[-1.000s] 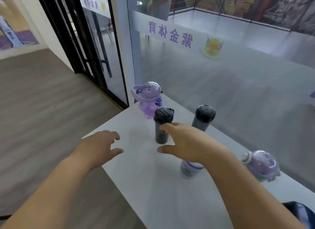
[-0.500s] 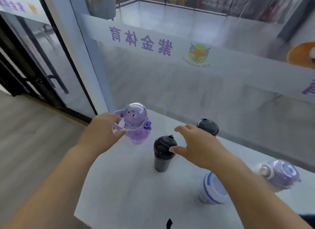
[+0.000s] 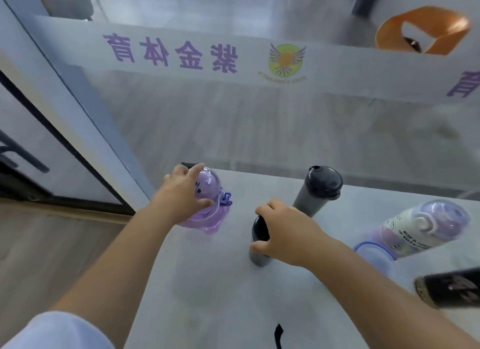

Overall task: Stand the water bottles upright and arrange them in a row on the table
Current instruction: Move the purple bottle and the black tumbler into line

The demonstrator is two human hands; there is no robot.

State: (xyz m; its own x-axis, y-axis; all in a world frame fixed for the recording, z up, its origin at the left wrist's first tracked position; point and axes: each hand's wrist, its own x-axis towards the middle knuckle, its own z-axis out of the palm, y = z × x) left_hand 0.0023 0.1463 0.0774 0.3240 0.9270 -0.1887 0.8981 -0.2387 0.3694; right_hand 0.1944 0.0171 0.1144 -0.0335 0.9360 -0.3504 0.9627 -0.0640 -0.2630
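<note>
Here the left grip (image 3: 181,192) clasped the purple bottle (image 3: 206,222), the right grip (image 3: 283,234) the near grey bottle (image 3: 259,258); sliding both upright along the worktop (image 3: 207,283) seemed safest.

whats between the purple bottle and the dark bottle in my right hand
Nothing; the head view shows bare table between the purple bottle and the dark bottle that the right hand grips.
</note>
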